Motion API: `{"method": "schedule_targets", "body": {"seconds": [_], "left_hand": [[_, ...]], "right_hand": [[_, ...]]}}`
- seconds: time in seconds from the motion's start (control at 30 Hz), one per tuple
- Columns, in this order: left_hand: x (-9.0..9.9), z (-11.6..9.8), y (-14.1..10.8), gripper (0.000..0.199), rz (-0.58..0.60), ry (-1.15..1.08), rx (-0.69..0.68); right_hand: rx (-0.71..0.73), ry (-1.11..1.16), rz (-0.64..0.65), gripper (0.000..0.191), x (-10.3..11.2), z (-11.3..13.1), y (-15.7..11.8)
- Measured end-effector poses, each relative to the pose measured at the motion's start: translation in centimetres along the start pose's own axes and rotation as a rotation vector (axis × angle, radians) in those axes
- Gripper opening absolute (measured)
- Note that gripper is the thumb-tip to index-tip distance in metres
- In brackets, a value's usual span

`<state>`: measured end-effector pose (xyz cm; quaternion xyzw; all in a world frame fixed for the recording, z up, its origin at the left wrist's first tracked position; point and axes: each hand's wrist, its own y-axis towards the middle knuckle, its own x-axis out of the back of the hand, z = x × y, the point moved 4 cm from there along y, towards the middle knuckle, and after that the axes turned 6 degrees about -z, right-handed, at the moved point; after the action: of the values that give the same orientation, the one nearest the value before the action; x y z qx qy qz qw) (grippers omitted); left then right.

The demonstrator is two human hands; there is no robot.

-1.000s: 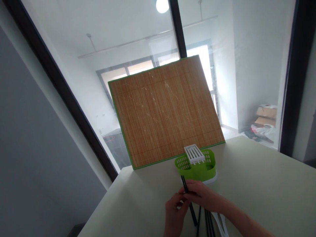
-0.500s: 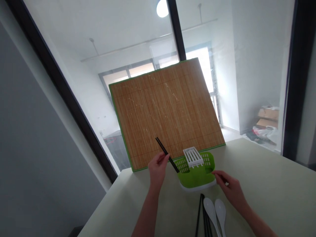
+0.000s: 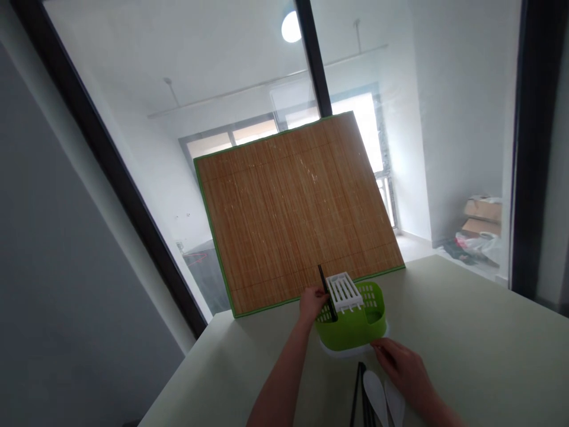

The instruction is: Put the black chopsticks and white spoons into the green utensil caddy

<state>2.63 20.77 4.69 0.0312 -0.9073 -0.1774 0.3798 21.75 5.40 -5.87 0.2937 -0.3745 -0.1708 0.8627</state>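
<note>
My left hand (image 3: 313,304) is closed around a pair of black chopsticks (image 3: 323,277), which stand nearly upright with their lower ends in the left compartment of a green utensil holder (image 3: 351,333). The holder has pierced back walls, a white base and a white slatted piece (image 3: 344,290) in its middle. At the base's front right edge are the fingertips of my right hand (image 3: 403,369), curled together; whether they grip anything is hidden. Below the holder lie more black chopsticks (image 3: 359,385) and two white spoons (image 3: 376,396), one partly covered by my right hand.
A bamboo mat (image 3: 297,213) with green edging leans upright behind the holder, against a glass partition with dark frames. The pale table (image 3: 462,332) extends to both sides. Cardboard boxes (image 3: 482,213) and plastic bags lie on the floor beyond the glass.
My left hand has moved right, bringing the chopsticks from a slant to nearly upright in the left compartment. My right hand has dropped from the holder's right rim to its front base edge.
</note>
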Motion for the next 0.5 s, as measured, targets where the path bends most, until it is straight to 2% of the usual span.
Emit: {"method": "schedule_targets", "body": {"seconds": [0.27, 0.5], "left_hand": [[-0.64, -0.53, -0.26, 0.047, 0.076, 0.116, -0.041], [-0.52, -0.72, -0.08, 0.044, 0.072, 0.120, -0.037]], "right_hand": [[-0.007, -0.024, -0.001, 0.029, 0.66, 0.86, 0.19], [0.001, -0.048, 0.023, 0.030, 0.45, 0.74, -0.09]]}}
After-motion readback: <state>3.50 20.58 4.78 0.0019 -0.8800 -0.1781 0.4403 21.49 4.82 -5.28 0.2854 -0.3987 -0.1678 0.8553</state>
